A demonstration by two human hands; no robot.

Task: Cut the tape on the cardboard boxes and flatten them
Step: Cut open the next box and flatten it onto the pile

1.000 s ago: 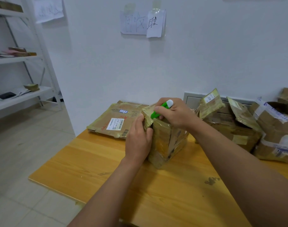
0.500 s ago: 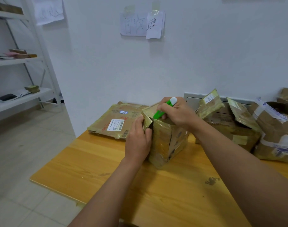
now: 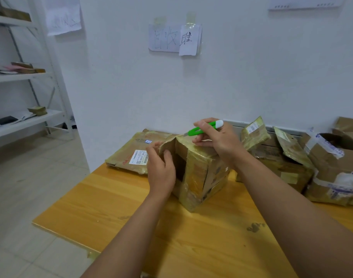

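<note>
A small cardboard box (image 3: 201,173) wrapped in yellowish tape stands on the wooden table (image 3: 115,201). Its left end flap (image 3: 168,146) is swung open, showing a dark inside. My left hand (image 3: 160,169) holds that flap, thumb on its inner face and fingers behind it. My right hand (image 3: 215,137) grips a green utility knife with a white cap (image 3: 203,129), lifted just above the box's top edge, while its lower fingers rest on the box top.
A flattened taped box with a white label (image 3: 131,153) lies at the back left of the table. Two more opened boxes (image 3: 280,157) (image 3: 336,169) stand at the right by the wall. The table's left edge drops to tiled floor; white shelving (image 3: 21,77) stands far left.
The knife has come up out of the box's left seam to above the top. The left end flap has come open, and my left hand has shifted from bracing the side to holding the flap.
</note>
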